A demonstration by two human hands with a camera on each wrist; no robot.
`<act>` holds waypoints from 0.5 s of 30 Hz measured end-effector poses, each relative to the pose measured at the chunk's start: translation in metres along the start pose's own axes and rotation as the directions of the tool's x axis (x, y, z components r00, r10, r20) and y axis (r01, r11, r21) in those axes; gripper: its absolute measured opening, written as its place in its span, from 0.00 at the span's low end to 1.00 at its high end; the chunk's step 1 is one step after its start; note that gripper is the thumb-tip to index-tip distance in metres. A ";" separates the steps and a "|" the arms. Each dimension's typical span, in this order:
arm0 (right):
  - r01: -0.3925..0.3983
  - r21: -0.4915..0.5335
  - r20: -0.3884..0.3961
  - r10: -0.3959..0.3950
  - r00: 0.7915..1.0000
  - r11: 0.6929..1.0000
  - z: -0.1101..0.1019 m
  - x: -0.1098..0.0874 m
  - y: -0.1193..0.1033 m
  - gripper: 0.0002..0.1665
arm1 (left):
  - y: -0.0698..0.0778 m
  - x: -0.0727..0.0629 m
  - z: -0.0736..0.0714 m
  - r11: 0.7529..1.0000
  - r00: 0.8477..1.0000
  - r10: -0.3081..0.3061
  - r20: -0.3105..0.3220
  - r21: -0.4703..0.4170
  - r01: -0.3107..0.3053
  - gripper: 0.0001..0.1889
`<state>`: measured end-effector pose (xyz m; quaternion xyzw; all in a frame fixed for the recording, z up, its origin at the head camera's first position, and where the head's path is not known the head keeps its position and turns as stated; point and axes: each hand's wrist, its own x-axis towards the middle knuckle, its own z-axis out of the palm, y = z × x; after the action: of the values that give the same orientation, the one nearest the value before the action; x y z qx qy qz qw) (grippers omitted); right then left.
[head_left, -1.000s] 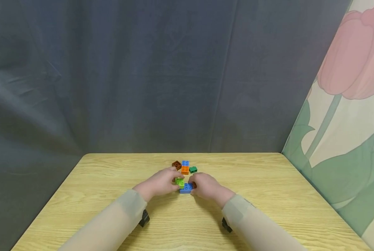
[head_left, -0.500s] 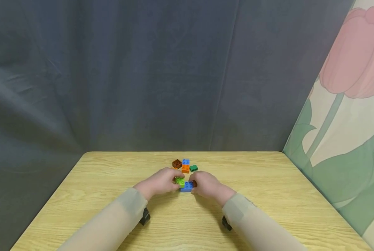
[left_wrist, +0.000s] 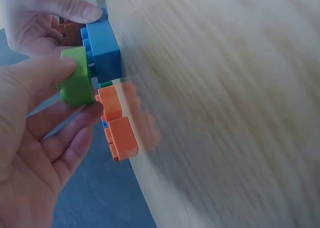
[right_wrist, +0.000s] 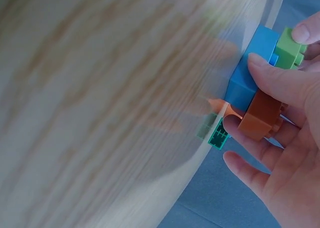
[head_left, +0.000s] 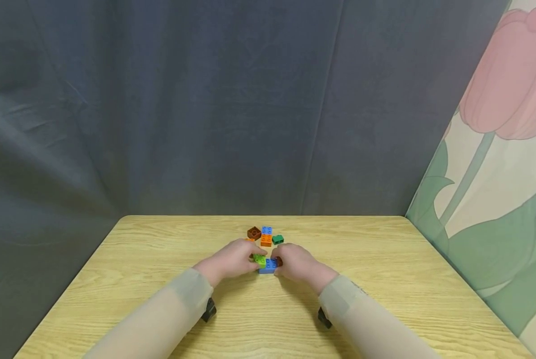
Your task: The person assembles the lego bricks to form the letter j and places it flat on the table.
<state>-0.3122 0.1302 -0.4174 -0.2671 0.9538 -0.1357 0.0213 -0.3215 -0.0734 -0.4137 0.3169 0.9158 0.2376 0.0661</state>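
My left hand (head_left: 234, 258) pinches a lime green toy brick (left_wrist: 77, 77) between thumb and fingers. It is at the left end of a larger blue brick (head_left: 268, 266), with blue studs showing between the two in the left wrist view. My right hand (head_left: 297, 262) grips the blue brick at its right end, thumb (right_wrist: 275, 77) along its side. A brown brick (right_wrist: 261, 115) sits on the studs of that end, mostly covered by the right hand in the head view. The blue brick is low at the wooden tabletop (head_left: 268, 319).
Beyond the hands lie another brown brick (head_left: 254, 233), an orange brick (head_left: 266, 241) with a small blue brick (head_left: 266, 230) behind it, and a dark green brick (head_left: 278, 240). Another orange brick (head_left: 250, 240) peeks out behind the left hand. A dark curtain (head_left: 232, 109) hangs behind the table.
The lime green brick and left hand have shifted slightly right over the blue brick. My right hand holds nearly still. An orange brick behind the left hand has come into sight.
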 end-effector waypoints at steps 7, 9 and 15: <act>0.003 -0.006 -0.007 -0.003 1.000 1.000 0.001 0.001 0.001 0.09 | -0.003 0.000 0.005 1.000 1.000 -0.018 -0.004 0.011 0.018 0.21; 0.009 -0.006 -0.009 -0.009 1.000 1.000 0.001 0.001 0.001 0.09 | -0.003 0.001 0.006 1.000 1.000 -0.021 -0.005 0.011 0.021 0.21; 0.017 -0.008 -0.012 -0.017 1.000 1.000 0.002 0.001 0.002 0.09 | -0.001 0.001 0.004 1.000 1.000 -0.026 0.009 0.018 0.026 0.21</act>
<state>-0.3141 0.1304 -0.4194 -0.2745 0.9521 -0.1338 0.0133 -0.3221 -0.0718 -0.4175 0.3067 0.9216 0.2273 0.0706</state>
